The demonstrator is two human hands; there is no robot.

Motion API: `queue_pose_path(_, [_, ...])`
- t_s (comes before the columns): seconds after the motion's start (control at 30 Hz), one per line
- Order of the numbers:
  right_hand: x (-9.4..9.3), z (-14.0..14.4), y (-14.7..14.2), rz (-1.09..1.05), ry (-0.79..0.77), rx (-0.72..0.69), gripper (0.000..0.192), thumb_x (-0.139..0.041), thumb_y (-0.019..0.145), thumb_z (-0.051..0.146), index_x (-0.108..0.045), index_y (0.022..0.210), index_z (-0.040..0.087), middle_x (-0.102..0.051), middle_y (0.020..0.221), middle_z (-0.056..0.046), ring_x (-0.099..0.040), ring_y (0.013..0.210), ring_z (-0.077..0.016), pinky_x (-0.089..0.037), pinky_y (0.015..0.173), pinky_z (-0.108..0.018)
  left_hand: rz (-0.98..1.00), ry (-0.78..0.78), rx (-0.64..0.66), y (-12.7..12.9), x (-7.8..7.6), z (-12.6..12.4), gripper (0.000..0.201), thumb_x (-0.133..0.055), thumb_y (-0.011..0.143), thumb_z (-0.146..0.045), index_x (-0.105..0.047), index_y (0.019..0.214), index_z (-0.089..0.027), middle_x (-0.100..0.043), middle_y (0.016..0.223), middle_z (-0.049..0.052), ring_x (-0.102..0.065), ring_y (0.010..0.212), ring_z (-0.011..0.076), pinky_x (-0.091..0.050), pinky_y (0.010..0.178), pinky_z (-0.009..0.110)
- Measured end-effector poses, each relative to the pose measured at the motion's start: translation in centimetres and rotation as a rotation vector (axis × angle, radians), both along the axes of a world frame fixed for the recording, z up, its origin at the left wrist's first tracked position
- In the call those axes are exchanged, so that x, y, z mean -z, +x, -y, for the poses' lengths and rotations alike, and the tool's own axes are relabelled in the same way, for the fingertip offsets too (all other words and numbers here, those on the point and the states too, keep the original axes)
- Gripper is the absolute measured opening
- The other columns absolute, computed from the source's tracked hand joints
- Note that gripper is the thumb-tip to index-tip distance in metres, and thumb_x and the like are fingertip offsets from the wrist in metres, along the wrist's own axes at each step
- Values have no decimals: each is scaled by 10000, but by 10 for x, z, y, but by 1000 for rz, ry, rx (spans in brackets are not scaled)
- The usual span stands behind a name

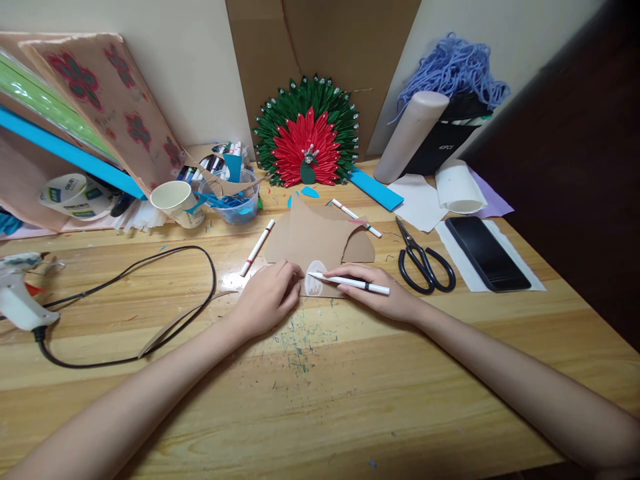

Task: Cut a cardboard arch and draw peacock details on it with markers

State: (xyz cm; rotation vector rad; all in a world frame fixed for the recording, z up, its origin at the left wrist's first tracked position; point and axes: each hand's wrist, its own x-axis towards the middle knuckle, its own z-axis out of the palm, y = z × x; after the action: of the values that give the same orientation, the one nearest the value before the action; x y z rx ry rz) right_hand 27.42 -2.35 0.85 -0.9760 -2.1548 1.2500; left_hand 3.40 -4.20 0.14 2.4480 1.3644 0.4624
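1. Brown cardboard piece (316, 240) lay flat near the middle of the wooden table (350, 373), with a small white painted oval (314, 283) at its near edge.
2. Left hand (267, 297) rested on the table at the cardboard's near left corner, its fingers curled down and pressing on the edge; its grip was clenched loosely on nothing but that edge.
3. Right hand (385, 290) lay just right of the oval, its grip grasping a white marker (350, 283) that pointed left, tip touching the oval.
4. Two more white markers were on the table: one (257, 248) just left of the cardboard, one (356, 217) at its far right side.
5. Black-handled scissors (424, 261) lay right of the right hand, and a black phone (487, 253) sat farther right on white paper.
6. A red and green paper peacock (307, 133) stood against the far wall.
7. A glue gun (20, 293) sat at the far left edge, its black cord (150, 267) looping across the table.
8. A paper cup (175, 200) and a plastic tub (235, 200) of blue scraps stood at far left.
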Motion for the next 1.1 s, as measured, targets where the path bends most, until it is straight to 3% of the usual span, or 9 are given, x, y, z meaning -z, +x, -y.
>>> queue_pose_path(0.43, [5,-3,5,10,-74,-69,255,-501,866,229,-639,1077,189,-673,978,-53,-600,825,-158,-425,692,-248,-12,-15,-6,0,0,0,140,-404,874,-219,-492,975,-180,-584,869,50,-531,758,180,-398,657,316])
queue_pose_path(1.1, [5,-4,6,19,-90,-79,247,-513,855,233,-653,1055,195,-682,957,-52,-606,813,-156,-432,681,-248,10,-9,-3,0,0,0,152,-391,874,-222,-498,978,-186,-587,851,52,-536,757,185,-399,661,322])
